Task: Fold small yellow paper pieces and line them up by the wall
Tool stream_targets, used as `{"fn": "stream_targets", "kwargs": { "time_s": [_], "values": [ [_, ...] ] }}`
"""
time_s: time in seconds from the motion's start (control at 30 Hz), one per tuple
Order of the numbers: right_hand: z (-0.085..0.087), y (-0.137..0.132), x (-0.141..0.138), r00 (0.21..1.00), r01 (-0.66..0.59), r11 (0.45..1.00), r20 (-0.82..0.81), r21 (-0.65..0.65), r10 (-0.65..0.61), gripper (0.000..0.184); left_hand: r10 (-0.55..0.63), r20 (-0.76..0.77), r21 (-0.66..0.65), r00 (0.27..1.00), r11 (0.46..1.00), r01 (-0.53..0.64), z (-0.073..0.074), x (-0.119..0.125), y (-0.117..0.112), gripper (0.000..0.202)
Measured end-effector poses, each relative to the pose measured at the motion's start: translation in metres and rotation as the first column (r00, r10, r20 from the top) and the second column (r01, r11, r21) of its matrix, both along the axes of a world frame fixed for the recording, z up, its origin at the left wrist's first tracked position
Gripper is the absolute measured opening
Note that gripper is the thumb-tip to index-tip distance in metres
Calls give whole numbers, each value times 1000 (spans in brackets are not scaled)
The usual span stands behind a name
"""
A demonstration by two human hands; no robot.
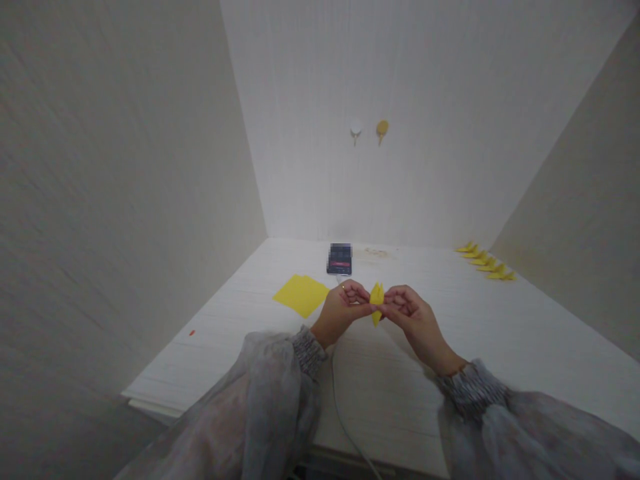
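A small folded yellow paper piece (377, 297) is held up above the white table (500, 333) between both hands. My left hand (343, 308) pinches its left side with closed fingers. My right hand (410, 313) pinches its right side, fingers curled. Both wrists wear grey gathered sleeves.
A stack of flat yellow paper sheets (301, 294) lies on the table left of my hands. A phone (339, 259) with a cable lies behind them. Several folded yellow pieces (487, 261) line the far right corner. Two hooks (369, 130) hang on the back wall. Walls close in on three sides.
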State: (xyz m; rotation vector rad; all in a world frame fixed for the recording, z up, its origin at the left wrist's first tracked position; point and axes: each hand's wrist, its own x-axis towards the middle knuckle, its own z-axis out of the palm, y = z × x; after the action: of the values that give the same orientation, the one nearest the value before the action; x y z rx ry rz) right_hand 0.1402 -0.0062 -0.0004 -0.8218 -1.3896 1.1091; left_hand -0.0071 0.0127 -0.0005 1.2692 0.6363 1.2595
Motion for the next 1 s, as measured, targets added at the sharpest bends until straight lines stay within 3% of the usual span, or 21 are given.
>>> {"fn": "stream_targets", "kwargs": {
  "time_s": [0.5,1.0],
  "values": [
    [7,-3,-6,998,-49,998,-40,-27,48,35,-37,62,-76,997,996,42,1,-1,0,43],
    [3,0,-7,998,-16,1000,-66,-18,15,41,-40,103,-109,994,993,51,-3,-3,4,49]
  ]
}}
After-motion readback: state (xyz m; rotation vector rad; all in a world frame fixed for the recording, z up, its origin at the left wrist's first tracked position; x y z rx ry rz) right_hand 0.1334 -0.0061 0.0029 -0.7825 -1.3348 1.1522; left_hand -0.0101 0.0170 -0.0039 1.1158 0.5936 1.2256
